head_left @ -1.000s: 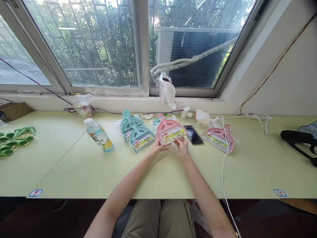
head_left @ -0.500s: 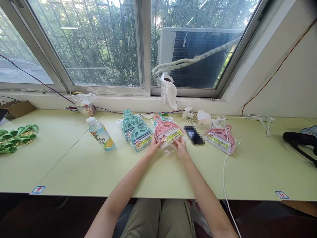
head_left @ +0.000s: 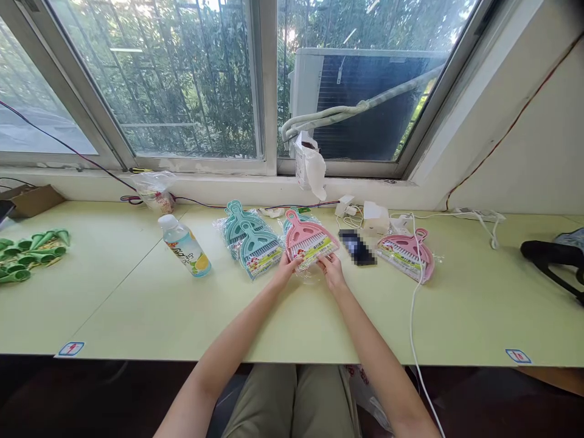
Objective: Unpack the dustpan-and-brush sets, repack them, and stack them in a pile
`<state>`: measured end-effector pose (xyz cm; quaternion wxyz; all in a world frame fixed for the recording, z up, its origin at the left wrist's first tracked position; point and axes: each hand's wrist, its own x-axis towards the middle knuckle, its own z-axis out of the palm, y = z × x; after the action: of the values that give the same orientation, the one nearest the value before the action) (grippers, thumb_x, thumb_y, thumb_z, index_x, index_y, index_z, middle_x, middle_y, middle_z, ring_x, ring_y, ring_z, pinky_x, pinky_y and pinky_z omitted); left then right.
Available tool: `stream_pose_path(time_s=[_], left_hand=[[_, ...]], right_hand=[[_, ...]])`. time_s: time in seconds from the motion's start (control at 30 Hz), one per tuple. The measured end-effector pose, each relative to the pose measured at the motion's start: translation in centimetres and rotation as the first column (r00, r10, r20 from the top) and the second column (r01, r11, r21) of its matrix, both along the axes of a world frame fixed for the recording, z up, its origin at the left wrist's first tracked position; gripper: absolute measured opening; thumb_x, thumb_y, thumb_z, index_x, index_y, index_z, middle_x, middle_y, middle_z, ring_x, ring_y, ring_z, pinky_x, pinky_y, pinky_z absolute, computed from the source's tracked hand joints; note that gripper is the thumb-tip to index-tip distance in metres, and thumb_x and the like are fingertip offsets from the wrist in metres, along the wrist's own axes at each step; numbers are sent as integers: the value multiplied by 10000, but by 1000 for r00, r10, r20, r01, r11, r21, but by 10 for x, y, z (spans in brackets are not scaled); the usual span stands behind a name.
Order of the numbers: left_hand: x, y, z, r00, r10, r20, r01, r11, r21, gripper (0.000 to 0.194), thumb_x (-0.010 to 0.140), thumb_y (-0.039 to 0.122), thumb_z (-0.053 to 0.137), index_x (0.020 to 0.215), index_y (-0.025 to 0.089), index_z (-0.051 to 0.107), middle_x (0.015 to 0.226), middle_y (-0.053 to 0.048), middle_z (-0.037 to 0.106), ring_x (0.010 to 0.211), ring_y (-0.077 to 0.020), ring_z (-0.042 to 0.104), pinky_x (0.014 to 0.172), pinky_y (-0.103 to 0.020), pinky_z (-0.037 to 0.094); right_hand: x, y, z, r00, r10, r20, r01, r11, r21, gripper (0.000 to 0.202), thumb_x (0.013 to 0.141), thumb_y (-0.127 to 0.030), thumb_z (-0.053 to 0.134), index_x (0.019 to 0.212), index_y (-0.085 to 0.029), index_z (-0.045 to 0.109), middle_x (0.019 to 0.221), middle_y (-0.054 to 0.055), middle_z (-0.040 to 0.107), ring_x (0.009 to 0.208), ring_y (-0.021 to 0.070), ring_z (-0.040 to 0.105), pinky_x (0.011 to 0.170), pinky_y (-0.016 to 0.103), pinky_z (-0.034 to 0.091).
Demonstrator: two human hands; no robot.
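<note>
In front of me a pink dustpan and brush set (head_left: 306, 234) in a clear bag lies partly over a teal one, handle pointing away. My left hand (head_left: 288, 265) grips its lower left corner, and my right hand (head_left: 330, 267) pinches the lower right corner. Loose clear plastic shows between the hands. Just left of it, teal dustpan sets (head_left: 260, 248) in bags overlap one another. Another pink dustpan set (head_left: 408, 252) rests farther right with a white cable across it.
A drink bottle (head_left: 185, 246) leans at the left, with green curled pieces (head_left: 34, 255) beyond it. Right of my hands lies a phone (head_left: 357, 247). White chargers (head_left: 347, 207) and a small white box (head_left: 376, 218) sit by the window. A black strapped object (head_left: 550, 255) is far right.
Almost nothing differs. The pink set and both hands keep their places, with only a very slight shift of the whole view.
</note>
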<state>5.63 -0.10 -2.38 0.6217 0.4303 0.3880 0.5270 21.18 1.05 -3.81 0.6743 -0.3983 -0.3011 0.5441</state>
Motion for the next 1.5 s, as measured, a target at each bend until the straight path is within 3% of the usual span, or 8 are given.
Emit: stream_pose_path(time_s=[0.37, 0.73, 1.0, 1.2, 1.5], left_hand=[[1, 10, -9, 988, 153, -3, -151, 980, 128, 416, 743, 328, 651, 1111, 201, 505, 1090, -69, 619, 1018, -214, 581, 853, -383, 488], [1, 12, -11, 979, 152, -132, -106, 946, 307, 532, 736, 300, 667, 1216, 191, 466, 1227, -113, 563, 1172, -259, 508, 992, -421, 384], [0, 5, -4, 970, 160, -184, -106, 957, 269, 521, 724, 280, 680, 1197, 194, 479, 1206, -111, 574, 1139, -272, 523, 971, -437, 405], [2, 6, -9, 994, 112, -22, -106, 979, 175, 473, 747, 270, 641, 1187, 207, 481, 1132, -83, 613, 978, -235, 605, 813, -409, 522], [2, 9, -12, 980, 189, -68, -173, 966, 192, 407, 759, 258, 625, 1146, 194, 516, 1064, -73, 639, 1014, -247, 596, 882, -436, 496]], right_hand=[[-2, -2, 1, 989, 140, 47, -139, 990, -17, 548, 516, -163, 783, 1018, -223, 570, 927, -5, 708, 923, 166, 663, 843, 299, 545], [-4, -3, 4, 998, 41, 55, -39, 998, -45, 506, 493, -200, 782, 955, -207, 575, 869, 10, 706, 871, 184, 668, 785, 320, 566], [-2, -2, 3, 996, 28, 86, -22, 997, -70, 479, 493, -198, 797, 915, -201, 569, 871, 16, 706, 868, 182, 669, 810, 329, 558], [-7, -5, 4, 996, 51, 78, -46, 997, -64, 509, 490, -196, 802, 939, -200, 563, 906, 28, 705, 909, 194, 662, 836, 346, 551], [-8, -4, 5, 996, 75, 38, -73, 996, -54, 456, 554, -264, 784, 956, -213, 575, 996, 26, 694, 948, 189, 656, 839, 330, 555]])
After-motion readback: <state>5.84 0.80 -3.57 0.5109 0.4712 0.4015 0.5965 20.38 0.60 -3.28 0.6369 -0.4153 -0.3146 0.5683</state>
